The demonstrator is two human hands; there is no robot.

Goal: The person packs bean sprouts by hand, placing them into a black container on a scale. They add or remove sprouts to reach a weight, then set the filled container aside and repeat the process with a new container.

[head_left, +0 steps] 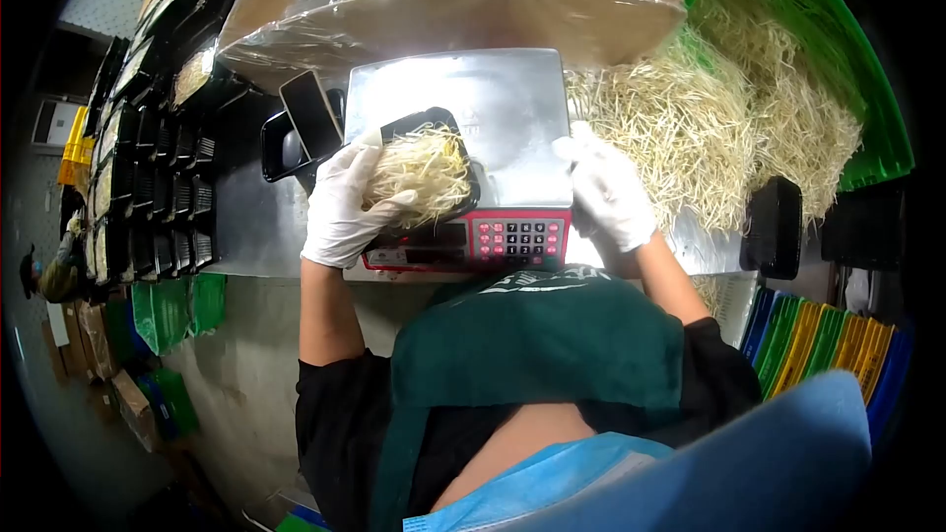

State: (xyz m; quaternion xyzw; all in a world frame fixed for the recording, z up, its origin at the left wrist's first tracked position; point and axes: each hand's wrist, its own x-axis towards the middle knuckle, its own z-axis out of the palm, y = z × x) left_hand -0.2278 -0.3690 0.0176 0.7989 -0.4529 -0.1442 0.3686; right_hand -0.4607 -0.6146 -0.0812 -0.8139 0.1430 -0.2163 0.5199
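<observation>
My left hand (345,205), in a white glove, grips the left side of a black plastic tray (473,187) heaped with bean sprouts (422,172). The tray is over the front left part of a digital scale, above its steel plate (517,128) and partly covering the display. My right hand (606,187), also gloved, is at the scale's right edge beside a large pile of loose bean sprouts (670,138). Its fingers are loosely bent and apart from the thumb, with nothing visible in them. The scale's red front panel (517,236) has a keypad.
Stacked black trays (148,187) stand at the left. A phone (310,113) leans by an empty black tray (281,148). Plastic film (453,15) hangs behind the scale. A green crate (867,89) lies tipped behind the sprouts; another black tray (774,227) stands at right.
</observation>
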